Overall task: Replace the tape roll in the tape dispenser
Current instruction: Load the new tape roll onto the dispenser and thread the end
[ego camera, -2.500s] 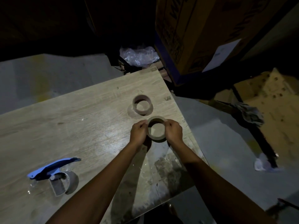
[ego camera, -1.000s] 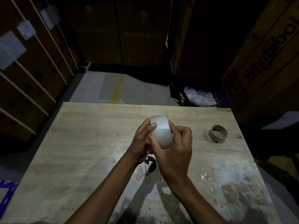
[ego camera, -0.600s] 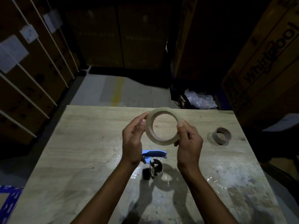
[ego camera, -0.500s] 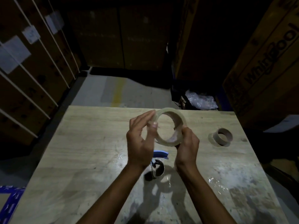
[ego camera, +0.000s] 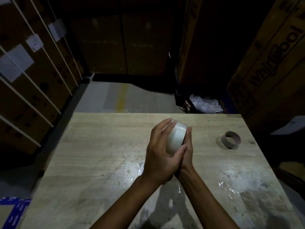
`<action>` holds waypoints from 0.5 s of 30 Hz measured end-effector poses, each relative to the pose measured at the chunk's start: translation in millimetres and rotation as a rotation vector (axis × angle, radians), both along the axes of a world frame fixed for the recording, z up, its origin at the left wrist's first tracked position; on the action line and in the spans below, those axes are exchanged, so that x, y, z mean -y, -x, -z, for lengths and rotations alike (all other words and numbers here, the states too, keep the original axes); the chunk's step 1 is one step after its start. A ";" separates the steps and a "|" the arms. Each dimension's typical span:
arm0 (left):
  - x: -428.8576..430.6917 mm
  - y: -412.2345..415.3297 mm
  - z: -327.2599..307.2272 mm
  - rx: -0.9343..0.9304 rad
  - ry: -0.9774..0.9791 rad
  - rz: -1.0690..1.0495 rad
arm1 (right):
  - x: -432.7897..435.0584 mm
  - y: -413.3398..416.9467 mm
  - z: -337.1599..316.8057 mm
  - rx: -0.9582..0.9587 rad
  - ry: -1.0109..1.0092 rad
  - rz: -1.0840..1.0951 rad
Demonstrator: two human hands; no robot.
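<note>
**Tape roll point(ego camera: 175, 139) clasped two-handed**

L hand point(ego camera: 158, 151) fingers point(ego camera: 165, 128) curl over it; R hand point(ego camera: 186, 154) fingers point(ego camera: 189, 132) grip opposite side, above worktop point(ego camera: 99, 146). Cardboard core point(ego camera: 232, 135) lies right of fingers, well apart. Hands block worktop patch beneath.

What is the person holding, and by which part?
A clear tape roll, clasped between both hands: the left hand cups its left side, thumb underneath; the right hand holds its right side. Its outer band shows between them.
</note>
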State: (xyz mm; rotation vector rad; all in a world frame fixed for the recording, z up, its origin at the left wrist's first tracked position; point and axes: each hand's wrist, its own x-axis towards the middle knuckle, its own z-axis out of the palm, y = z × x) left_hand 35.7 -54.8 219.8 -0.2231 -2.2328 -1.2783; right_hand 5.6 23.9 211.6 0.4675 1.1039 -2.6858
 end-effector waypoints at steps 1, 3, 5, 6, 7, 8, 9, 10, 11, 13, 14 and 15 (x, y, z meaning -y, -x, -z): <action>4.3 -0.2 -0.5 0.054 -0.084 0.009 | -3.6 3.0 5.6 -0.042 -0.039 -0.015; 11.5 1.3 0.1 0.147 -0.293 0.044 | 0.7 5.3 13.5 -0.083 -0.246 -0.065; 18.7 5.9 -0.7 0.254 -0.540 0.070 | 0.2 3.8 10.6 -0.161 -0.423 -0.110; 22.2 8.7 -2.7 0.309 -0.663 0.076 | -3.1 4.8 9.5 -0.194 -0.478 -0.128; 26.0 11.5 -5.6 0.362 -0.777 0.074 | -5.5 6.2 8.4 -0.221 -0.528 -0.143; 30.3 14.6 -8.8 0.415 -0.877 0.069 | -7.6 7.9 9.2 -0.244 -0.577 -0.164; 35.2 17.3 -11.9 0.469 -0.960 0.071 | -8.4 7.9 7.5 -0.271 -0.616 -0.180; 40.1 19.8 -14.1 0.523 -1.026 0.092 | -9.1 7.6 7.0 -0.302 -0.650 -0.195; 44.4 21.2 -16.3 0.575 -1.079 0.134 | -9.8 7.4 7.6 -0.341 -0.666 -0.203; 50.6 21.7 -19.7 0.665 -1.151 0.234 | -9.4 6.0 4.9 -0.416 -0.687 -0.220; 53.0 21.5 -19.7 0.690 -1.171 0.274 | -9.3 6.1 4.0 -0.447 -0.696 -0.224; 55.0 21.0 -19.6 0.706 -1.185 0.308 | -9.2 5.9 3.4 -0.483 -0.709 -0.213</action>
